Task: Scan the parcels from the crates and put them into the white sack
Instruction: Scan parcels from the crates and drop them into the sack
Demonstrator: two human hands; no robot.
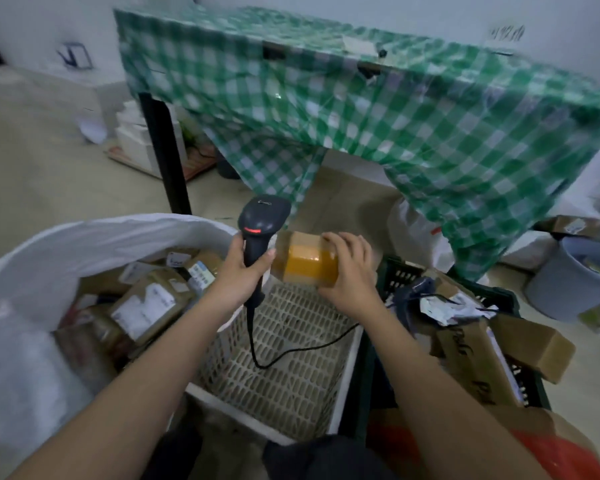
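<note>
The person's left hand (243, 268) is wrapped around the handle of a black barcode scanner (261, 223), fingers curled tight on the grip, with the scanner head standing up above the fist and a red light showing just under the head. Its black cable (291, 351) drops from the handle and loops across the white crate (284, 368) below.

The right hand (349, 271) holds a small brown parcel (305, 259) wound with yellow-orange tape. The fingers curl over the parcel's far right end and top, so most of the parcel sticks out to the left of that hand, toward the scanner. Its left end sits just beside the left hand's thumb, close under the scanner head. Both hands hover above the far edge of the white crate, with the parcel held in the air.

To the left, the white sack (84, 244) stands open, with labelled brown parcels piled inside. To the right, a dark green crate (496, 299) holds more cardboard packages and torn wrapping; one brown box (537, 348) hangs over its right side. Behind everything a table draped in a green checked cloth (395, 109) fills the background, and a grey bucket (568, 275) stands on the floor at the far right.
</note>
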